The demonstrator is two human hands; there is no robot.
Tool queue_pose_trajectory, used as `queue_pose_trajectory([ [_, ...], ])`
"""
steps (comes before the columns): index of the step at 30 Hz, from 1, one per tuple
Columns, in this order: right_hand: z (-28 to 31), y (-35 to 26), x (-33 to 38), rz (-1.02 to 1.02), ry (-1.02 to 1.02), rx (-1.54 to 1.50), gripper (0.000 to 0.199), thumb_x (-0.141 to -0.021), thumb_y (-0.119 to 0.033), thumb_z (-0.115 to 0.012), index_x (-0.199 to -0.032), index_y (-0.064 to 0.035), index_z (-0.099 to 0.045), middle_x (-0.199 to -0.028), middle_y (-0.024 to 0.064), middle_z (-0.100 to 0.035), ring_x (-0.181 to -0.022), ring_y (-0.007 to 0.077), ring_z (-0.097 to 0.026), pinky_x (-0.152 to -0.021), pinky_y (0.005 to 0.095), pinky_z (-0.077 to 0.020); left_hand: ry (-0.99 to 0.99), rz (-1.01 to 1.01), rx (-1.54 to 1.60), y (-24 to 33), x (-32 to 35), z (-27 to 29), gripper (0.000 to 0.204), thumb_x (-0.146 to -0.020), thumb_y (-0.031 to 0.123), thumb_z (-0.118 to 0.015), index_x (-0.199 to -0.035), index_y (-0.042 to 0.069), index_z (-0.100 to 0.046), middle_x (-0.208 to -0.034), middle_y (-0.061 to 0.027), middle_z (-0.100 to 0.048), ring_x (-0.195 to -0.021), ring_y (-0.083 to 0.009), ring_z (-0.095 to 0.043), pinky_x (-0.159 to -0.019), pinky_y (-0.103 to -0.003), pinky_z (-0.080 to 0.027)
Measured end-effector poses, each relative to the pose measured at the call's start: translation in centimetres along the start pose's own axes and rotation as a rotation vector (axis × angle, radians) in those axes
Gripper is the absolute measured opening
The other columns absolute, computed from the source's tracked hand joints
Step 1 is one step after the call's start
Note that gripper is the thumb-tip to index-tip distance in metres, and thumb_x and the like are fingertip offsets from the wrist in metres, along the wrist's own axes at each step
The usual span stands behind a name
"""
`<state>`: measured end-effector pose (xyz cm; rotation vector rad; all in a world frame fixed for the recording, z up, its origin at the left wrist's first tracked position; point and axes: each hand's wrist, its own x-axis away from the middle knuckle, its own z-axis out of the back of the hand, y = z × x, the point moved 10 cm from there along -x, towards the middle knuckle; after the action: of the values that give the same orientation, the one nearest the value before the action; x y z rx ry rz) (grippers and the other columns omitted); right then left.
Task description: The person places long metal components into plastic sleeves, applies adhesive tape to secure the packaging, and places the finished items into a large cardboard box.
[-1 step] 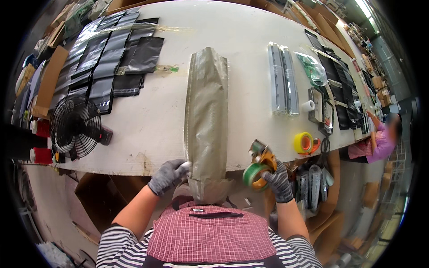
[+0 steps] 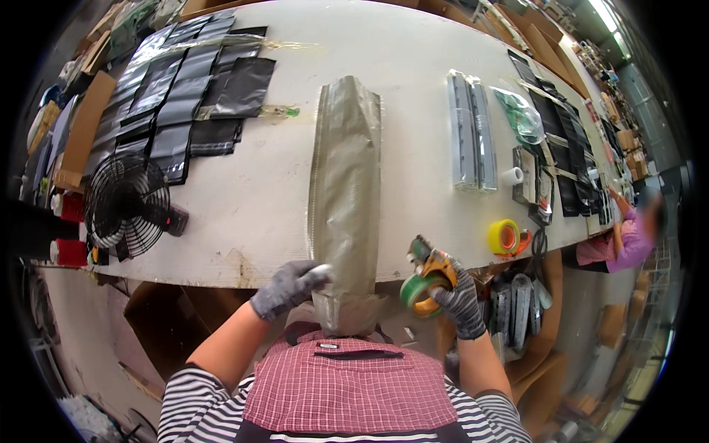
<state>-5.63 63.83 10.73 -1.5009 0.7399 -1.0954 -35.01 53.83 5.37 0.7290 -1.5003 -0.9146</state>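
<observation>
Well, my right hand (image 2: 462, 301) grips a round-reeled tape dispenser (image 2: 437, 266); my left hand (image 2: 286, 289), half-curled, hold unclear, beside a creased, glossy olive sleeve (image 2: 346, 184) overhanging the table's (image 2: 236, 199) near edge.

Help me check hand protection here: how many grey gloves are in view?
2: one on the left hand, at the near end of the long tan piece; one on the right hand, holding the tape dispenser. More may be hidden.

Grey-gloved hands (image 2: 284, 292), striped sleeves (image 2: 195, 399) — and a red checked apron (image 2: 347, 391).
</observation>
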Motion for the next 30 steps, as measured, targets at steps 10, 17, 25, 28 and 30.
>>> queue_pose_trajectory([
  [10,-7.7,-5.9,4.7,0.438,-0.389,0.666,0.084,-0.063,-0.01,-0.084,-0.137,-0.0054,-0.043,-0.12,0.0186,-0.057,-0.103,0.0351,-0.059,-0.094,0.0401,-0.0481,-0.309,0.014,0.275,4.5,1.5,-6.9,0.044,-0.095,0.045,-0.06,-0.096,0.002,-0.068,-0.083,-0.003,-0.065,-0.081,-0.0108,-0.058,-0.077,-0.027,-0.048],
  [17,-0.1,-0.4,5.2,0.291,-0.404,0.946,0.074,-0.062,-0.004,-0.08,-0.129,-0.0069,-0.048,-0.109,0.0156,-0.059,-0.103,0.0356,-0.058,-0.091,0.0418,-0.0481,0.139,0.071,0.065,-3.9,5.2,1.7,0.027,-0.097,0.025,-0.06,-0.098,-0.001,-0.068,-0.084,-0.0054,-0.068,-0.08,-0.012,-0.06,-0.075,-0.03,-0.05],
  [25,1.0,24.2,0.5,-0.091,-0.378,1.204,0.055,-0.071,-0.009,-0.072,-0.122,-0.0042,-0.053,-0.107,0.0217,-0.062,-0.103,0.0394,-0.059,-0.091,0.044,-0.0493,0.198,0.219,-0.798,-12.7,-1.4,-0.8,0.041,-0.099,0.041,-0.046,-0.096,0.007,-0.069,-0.089,-0.0214,-0.067,-0.088,-0.0387,-0.065,-0.08,-0.045,-0.051],
  [28,-5.7,27.6,-1.6,-0.011,-0.357,1.039,0.034,-0.076,-0.016,-0.067,-0.107,-0.0029,-0.063,-0.108,0.0252,-0.063,-0.106,0.0427,-0.058,-0.092,0.0466,-0.0476,0.077,0.226,-0.717,-15.8,-2.9,-3.5,0.035,-0.099,0.033,-0.049,-0.113,0.005,-0.064,-0.1,-0.0246,-0.067,-0.098,-0.0408,-0.063,-0.086,-0.045,-0.049],
  [30,-7.8,30.5,-1.4,-0.018,-0.371,1.037,0.032,-0.083,-0.019,-0.062,-0.111,-0.0027,-0.063,-0.112,0.0262,-0.062,-0.109,0.0435,-0.057,-0.093,0.045,-0.0471,0.076,0.136,-0.479,-23.0,-5.2,-5.4,0.032,-0.095,0.026,-0.051,-0.111,0.001,-0.065,-0.1,-0.0244,-0.068,-0.098,-0.0411,-0.063,-0.088,-0.046,-0.048],
])
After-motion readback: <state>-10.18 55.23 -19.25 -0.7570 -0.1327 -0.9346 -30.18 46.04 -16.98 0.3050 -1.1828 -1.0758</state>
